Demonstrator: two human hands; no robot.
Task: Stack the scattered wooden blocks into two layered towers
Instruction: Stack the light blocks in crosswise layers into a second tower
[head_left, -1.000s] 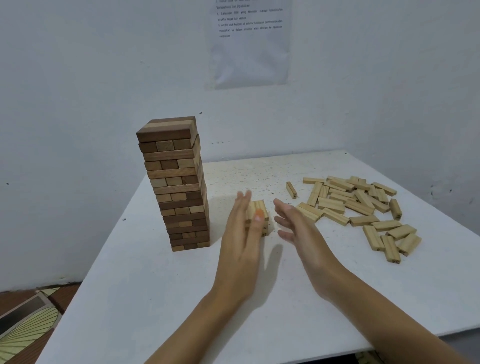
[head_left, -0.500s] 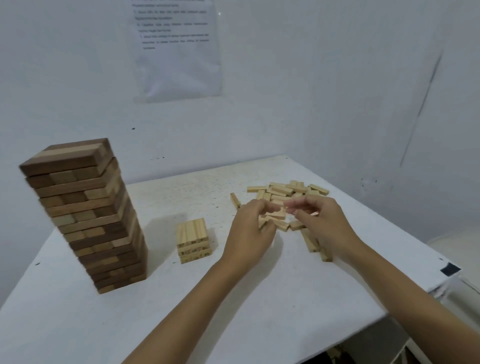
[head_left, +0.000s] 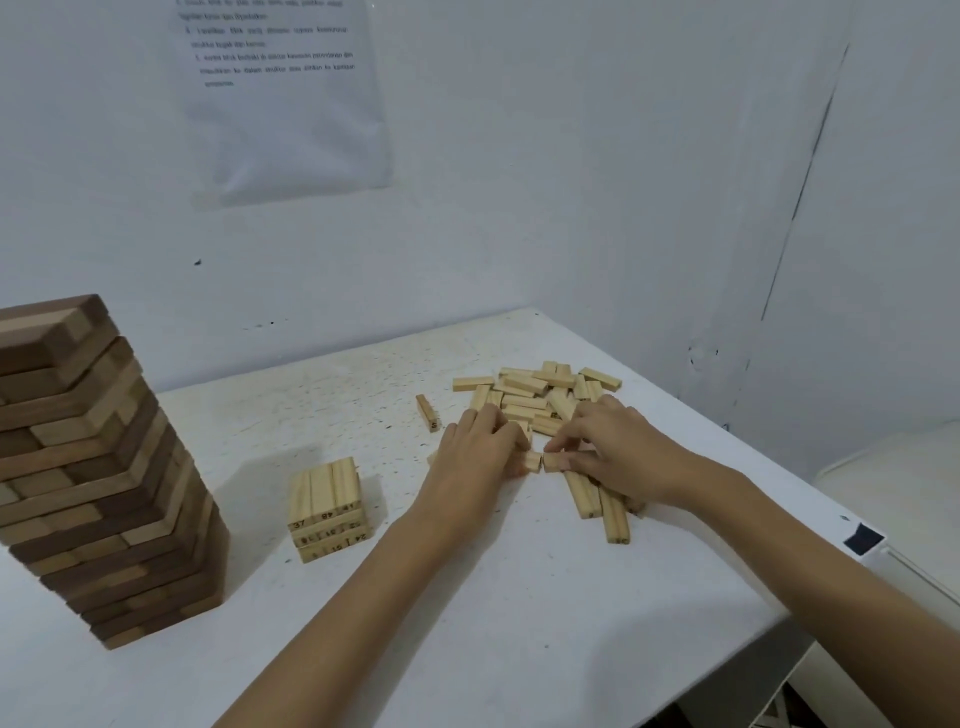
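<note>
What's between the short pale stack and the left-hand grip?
Nothing: the head view shows only bare speckled table between the short pale stack and the left-hand grip, which holds a loose block; the right-hand grip pinches another.

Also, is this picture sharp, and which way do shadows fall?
Head view: light is soft; the dark tower and the small stack throw shadows rightwards on the table; the text on the wall sheet is blurred; the wide lens tilts the dark tower.
</note>
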